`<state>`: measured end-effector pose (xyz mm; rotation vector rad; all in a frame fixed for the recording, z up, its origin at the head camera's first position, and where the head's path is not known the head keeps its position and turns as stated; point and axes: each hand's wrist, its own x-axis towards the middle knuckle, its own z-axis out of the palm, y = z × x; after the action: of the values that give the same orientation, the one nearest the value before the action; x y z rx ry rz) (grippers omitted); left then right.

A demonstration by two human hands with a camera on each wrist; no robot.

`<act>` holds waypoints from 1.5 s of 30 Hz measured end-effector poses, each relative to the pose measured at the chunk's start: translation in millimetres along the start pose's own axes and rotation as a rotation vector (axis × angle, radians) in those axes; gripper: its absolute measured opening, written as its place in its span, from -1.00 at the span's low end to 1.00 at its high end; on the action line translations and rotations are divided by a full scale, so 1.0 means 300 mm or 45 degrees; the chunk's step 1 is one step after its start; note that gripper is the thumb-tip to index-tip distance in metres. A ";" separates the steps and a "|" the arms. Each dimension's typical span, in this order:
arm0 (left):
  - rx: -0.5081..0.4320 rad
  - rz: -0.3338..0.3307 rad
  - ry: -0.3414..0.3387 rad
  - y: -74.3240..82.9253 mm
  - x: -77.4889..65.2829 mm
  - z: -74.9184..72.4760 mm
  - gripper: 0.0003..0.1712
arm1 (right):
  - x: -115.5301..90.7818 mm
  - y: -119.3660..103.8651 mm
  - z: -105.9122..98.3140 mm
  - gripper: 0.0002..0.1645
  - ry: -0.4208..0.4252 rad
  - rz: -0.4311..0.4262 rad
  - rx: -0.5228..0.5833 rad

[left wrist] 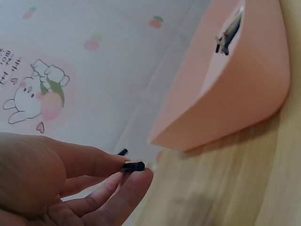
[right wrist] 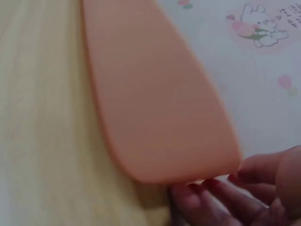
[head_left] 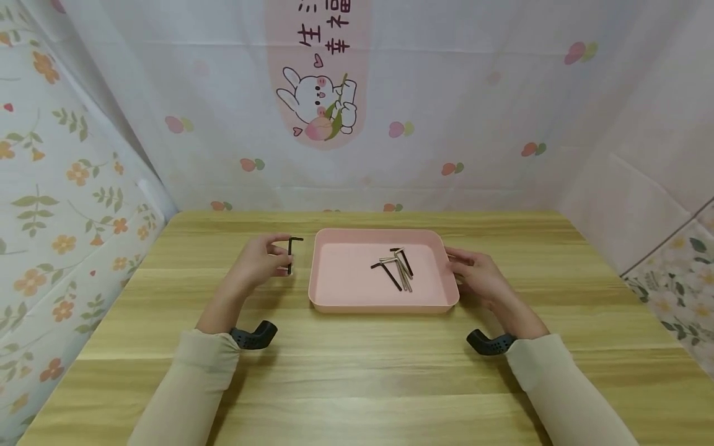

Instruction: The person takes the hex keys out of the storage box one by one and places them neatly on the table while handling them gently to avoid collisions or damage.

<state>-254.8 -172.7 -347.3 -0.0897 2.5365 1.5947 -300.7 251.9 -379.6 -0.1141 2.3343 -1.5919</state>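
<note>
Head view: left of the pink tray [head_left: 340, 272], the left hand [head_left: 261, 260] pinches a black hex key [head_left: 289, 255] — a slack pinch could drop it; the right hand [head_left: 478, 272], fingers relaxed, touches the right wall.

Pink tray [head_left: 341, 277] — black hex key [head_left: 289, 248]

1 pink tray [head_left: 344, 279] on wood-grain table [head_left: 357, 371]

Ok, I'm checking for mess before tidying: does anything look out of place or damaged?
Nothing looks spilled or damaged. Only the black and silver L-shaped hex keys look untidy, overlapping at mixed angles right of centre in the shallow pink rectangular tray.
</note>
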 end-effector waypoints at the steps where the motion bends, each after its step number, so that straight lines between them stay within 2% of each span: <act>1: 0.005 -0.002 -0.005 -0.008 0.007 0.004 -0.36 | -0.001 0.003 0.000 -0.35 0.016 -0.001 0.001; 5: 0.017 -0.021 -0.022 -0.034 0.030 0.028 -0.37 | -0.002 0.019 -0.011 -0.36 0.053 -0.019 0.019; 9: 0.029 -0.058 -0.043 -0.052 0.025 0.036 -0.39 | 0.009 0.039 -0.016 -0.33 0.045 -0.031 0.103; 13: 0.048 -0.087 -0.058 -0.071 0.026 0.027 -0.39 | 0.023 0.057 -0.009 -0.32 0.051 -0.044 0.184; 19: 0.069 -0.088 -0.079 -0.089 0.022 -0.010 -0.38 | 0.029 0.067 -0.005 -0.32 0.091 -0.044 0.189; 24: 0.074 -0.099 -0.074 -0.101 0.023 -0.023 -0.39 | 0.024 0.068 -0.002 -0.30 0.083 -0.063 0.183; 30: 0.200 -0.065 -0.004 -0.096 0.015 -0.014 -0.33 | 0.024 0.065 0.000 -0.30 0.084 -0.083 0.184; 38: 0.414 -0.070 0.112 -0.072 -0.001 0.005 -0.40 | 0.025 0.069 -0.005 -0.29 0.082 -0.083 0.180; 45: 0.473 -0.059 0.143 -0.065 -0.010 0.012 -0.42 | 0.026 0.066 -0.005 -0.30 0.088 -0.089 0.174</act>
<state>-248.9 -178.0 -365.9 -0.1987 2.8452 1.1064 -306.3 258.9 -398.9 -0.1125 2.2872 -1.8111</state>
